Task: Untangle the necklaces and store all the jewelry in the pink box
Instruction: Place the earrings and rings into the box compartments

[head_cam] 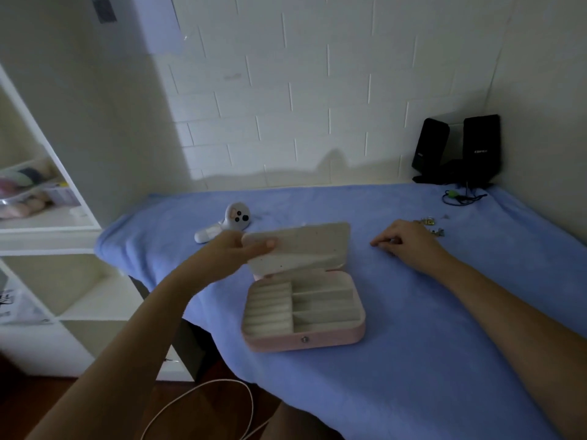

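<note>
The pink box (pixel 303 315) sat in the middle of the blue cloth (pixel 413 328) on the table. Its lid (pixel 298 247) was up and I could see all the little rooms inside. They looked empty.

The left hand (pixel 232 252) held the lid by its left edge. The thumb lay on the pale inside of the lid and the fingers were tucked behind it. So that hand was closed on the lid and kept it up.

The right hand (pixel 405 242) rested on the cloth, well to the right of the box. Its fingers were curled in and its fingertips were down on the cloth. It may have pinched something tiny there, but I could not tell. It was too small and too dark to see.

The jewelry (pixel 428 225) lay in a small shiny heap just past the right hand, near the far right of the cloth. I could not make out which bits were necklaces.

I thought the best way was to keep the lid tipped well back so it would not fall shut. Then it would be good to pick up one piece at a time, slowly, so the chains did not knot more.
</note>
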